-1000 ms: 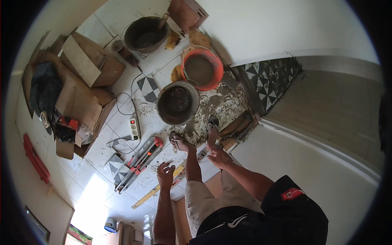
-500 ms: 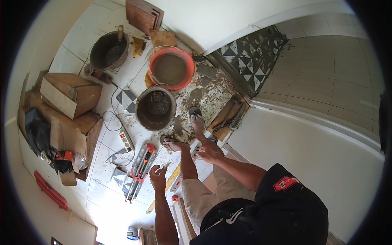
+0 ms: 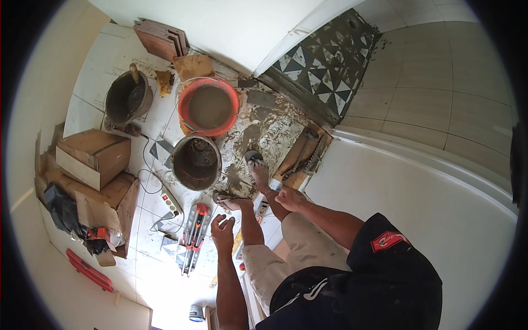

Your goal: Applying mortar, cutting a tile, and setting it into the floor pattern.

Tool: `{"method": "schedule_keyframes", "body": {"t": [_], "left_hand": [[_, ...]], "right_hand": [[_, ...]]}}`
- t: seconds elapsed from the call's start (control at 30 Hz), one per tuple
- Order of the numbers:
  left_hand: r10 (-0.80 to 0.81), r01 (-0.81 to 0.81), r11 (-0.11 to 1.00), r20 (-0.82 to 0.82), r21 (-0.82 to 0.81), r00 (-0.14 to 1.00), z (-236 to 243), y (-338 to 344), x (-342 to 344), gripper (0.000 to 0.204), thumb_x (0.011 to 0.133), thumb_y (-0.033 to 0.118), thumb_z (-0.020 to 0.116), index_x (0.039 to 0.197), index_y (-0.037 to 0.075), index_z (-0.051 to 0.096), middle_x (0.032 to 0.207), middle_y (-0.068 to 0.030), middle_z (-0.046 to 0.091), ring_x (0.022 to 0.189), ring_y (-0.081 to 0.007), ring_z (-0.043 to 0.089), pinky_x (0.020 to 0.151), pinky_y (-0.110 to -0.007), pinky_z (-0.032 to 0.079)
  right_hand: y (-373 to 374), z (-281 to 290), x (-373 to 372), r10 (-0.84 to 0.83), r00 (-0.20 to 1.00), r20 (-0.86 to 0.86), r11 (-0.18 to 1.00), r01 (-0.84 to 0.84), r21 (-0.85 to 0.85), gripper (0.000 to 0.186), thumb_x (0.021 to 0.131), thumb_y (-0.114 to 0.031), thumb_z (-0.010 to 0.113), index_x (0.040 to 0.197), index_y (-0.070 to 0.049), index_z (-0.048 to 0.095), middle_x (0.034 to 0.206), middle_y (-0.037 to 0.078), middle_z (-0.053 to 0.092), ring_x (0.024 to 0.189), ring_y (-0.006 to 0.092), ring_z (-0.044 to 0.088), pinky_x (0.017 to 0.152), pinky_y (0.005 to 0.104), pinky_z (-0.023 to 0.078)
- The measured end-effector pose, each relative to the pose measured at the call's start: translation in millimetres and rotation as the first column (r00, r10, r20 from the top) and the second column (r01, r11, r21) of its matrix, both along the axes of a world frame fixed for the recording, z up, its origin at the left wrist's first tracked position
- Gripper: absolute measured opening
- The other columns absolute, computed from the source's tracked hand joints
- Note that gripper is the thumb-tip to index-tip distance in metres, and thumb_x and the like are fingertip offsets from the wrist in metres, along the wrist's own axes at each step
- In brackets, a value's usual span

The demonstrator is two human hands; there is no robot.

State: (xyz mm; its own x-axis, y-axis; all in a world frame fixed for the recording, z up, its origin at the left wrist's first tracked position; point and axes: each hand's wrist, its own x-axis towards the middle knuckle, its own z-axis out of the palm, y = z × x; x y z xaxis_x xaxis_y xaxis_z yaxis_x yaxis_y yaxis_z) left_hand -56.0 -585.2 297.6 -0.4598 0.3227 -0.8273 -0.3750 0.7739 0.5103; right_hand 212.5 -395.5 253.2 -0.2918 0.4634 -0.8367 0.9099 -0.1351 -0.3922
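My left hand point(image 3: 223, 234) hangs in the air with its fingers loosely bent and apart, and nothing shows in it. Below it, on the floor, lies a tile cutter point(image 3: 194, 239) with red parts and metal rails. My right hand point(image 3: 291, 199) is beside my right leg in this view, its fingers loosely curled and partly hidden, with nothing visible in them. Ahead of my feet stand a dark bucket point(image 3: 175, 166) with a little wet residue inside and an orange-red basin point(image 3: 235, 104) filled with grey-brown murky liquid.
Another dark bucket point(image 3: 127, 98) holds a wooden-handled tool. Cardboard boxes point(image 3: 93, 151) line the left wall near a power strip point(image 3: 170, 202) with a trailing cable. A hand saw point(image 3: 304, 154) lies right of my feet. Patterned tiles point(image 3: 324, 71) cover the doorway floor.
The view has shifted, so the buckets and basin appear further left and the tile cutter a little lower. My right hand sits slightly higher and right, its fingers more curled. Both feet stay planted.
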Motion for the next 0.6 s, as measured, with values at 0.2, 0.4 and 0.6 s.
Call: {"method": "schedule_keyframes", "body": {"t": [0.2,0.4,0.6], "left_hand": [[-0.029,0.031,0.999,-0.051,0.037,0.998,5,40,10,0.045,0.092,0.023,0.08,0.126,-0.001,0.063,0.095,-0.0075,0.072,0.086,-0.011,0.063,0.073,-0.027,0.049],[-0.096,0.1,0.994,-0.106,0.034,0.99,1,70,17,0.045,0.094,0.025,0.079,0.127,-0.001,0.064,0.102,-0.0082,0.072,0.086,-0.0106,0.063,0.071,-0.026,0.048],[-0.021,0.027,0.996,-0.076,0.084,0.997,-5,82,32,0.044,0.094,0.024,0.079,0.127,-0.002,0.064,0.105,-0.0098,0.073,0.088,-0.0119,0.065,0.076,-0.027,0.05]], "right_hand": [[32,1,23,-0.023,0.997,0.067,0.998,0.027,-0.06,0.04,0.091,-0.043,0.071,0.092,-0.004,0.072,0.09,0.016,0.075,0.089,0.031,0.074,0.082,0.0444,0.057],[46,2,40,-0.075,0.996,0.05,0.992,0.08,-0.102,0.038,0.089,-0.043,0.073,0.088,-0.004,0.071,0.081,0.014,0.074,0.082,0.0269,0.073,0.076,0.0425,0.056],[62,1,49,-0.053,0.997,0.054,0.991,0.059,-0.117,0.037,0.089,-0.042,0.075,0.092,-0.005,0.071,0.085,0.012,0.074,0.085,0.0262,0.073,0.078,0.0414,0.056]]}}
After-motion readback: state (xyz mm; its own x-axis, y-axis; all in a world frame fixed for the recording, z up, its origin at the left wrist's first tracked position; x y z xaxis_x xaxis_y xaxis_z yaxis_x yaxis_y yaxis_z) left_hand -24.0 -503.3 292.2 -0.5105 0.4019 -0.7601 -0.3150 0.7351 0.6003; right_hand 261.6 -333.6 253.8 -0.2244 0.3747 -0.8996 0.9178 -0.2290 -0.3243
